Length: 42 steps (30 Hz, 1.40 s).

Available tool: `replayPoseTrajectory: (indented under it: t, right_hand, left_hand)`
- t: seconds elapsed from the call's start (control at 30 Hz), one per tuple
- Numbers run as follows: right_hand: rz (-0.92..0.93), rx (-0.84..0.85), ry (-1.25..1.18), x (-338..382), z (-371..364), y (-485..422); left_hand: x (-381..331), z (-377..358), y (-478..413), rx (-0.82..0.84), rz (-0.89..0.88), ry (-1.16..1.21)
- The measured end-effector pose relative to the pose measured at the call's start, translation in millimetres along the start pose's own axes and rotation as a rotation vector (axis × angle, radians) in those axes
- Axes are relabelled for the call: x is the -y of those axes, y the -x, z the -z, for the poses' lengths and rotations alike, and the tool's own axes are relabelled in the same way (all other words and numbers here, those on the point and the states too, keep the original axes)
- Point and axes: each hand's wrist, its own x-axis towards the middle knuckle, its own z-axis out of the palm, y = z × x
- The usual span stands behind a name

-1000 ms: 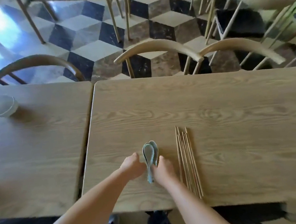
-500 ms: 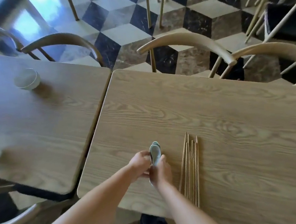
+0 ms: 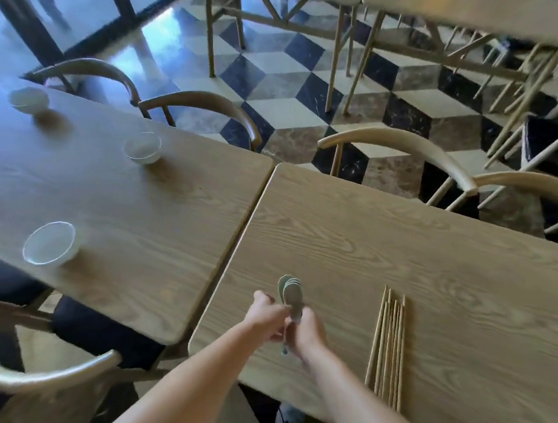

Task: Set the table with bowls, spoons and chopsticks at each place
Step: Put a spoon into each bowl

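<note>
Near the front-left corner of the right-hand table (image 3: 448, 262) | stacked soup spoons (image 3: 291, 291) held by their handles, left hand (image 3: 268, 319) and right hand (image 3: 309, 332) both curled round them | chopsticks (image 3: 387, 341) loose by front edge | likely glazed, slippery, chippable, light: grip handles, peel off singly.

Both hands, left hand (image 3: 269, 319) and right hand (image 3: 309, 333), hold stacked spoons (image 3: 291, 294) above the near table (image 3: 452, 296). Chopsticks (image 3: 388, 348) lie right. Three bowls (image 3: 49, 243) sit on the left table (image 3: 105, 212).
</note>
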Motion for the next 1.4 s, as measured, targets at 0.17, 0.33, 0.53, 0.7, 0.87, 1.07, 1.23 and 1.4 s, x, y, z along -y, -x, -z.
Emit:
replayPoseTrajectory:
  t: [0.17,0.33,0.53,0.7,0.87,1.07,1.23,1.4]
  right_hand:
    - [0.152,0.075,0.045,50,-53,52]
    - [0.257,0.216,0.048,83,-147,120]
    - [0.329,0.42,0.082,97,-255,203]
    - [0.41,0.473,0.302,107,-311,239]
    - [0.421,0.473,0.442,132,-335,252]
    - [0.398,0.44,0.403,152,-356,234]
    - [0.419,0.413,0.307,177,-367,194]
    - [0.322,0.463,0.008,227,-377,146]
  left_hand:
    - [16,86,35,0.016,-0.086,0.087]
    - [73,191,72,0.094,-0.123,0.482]
    - [168,309,105,0.051,-0.178,0.657]
    - [211,369,121,-0.14,-0.201,0.676]
    - [225,404,119,-0.25,-0.16,0.758]
    - [209,434,105,-0.18,-0.136,0.773]
    - [183,459,80,-0.151,-0.149,0.76]
    - [144,504,36,-0.18,-0.126,0.789]
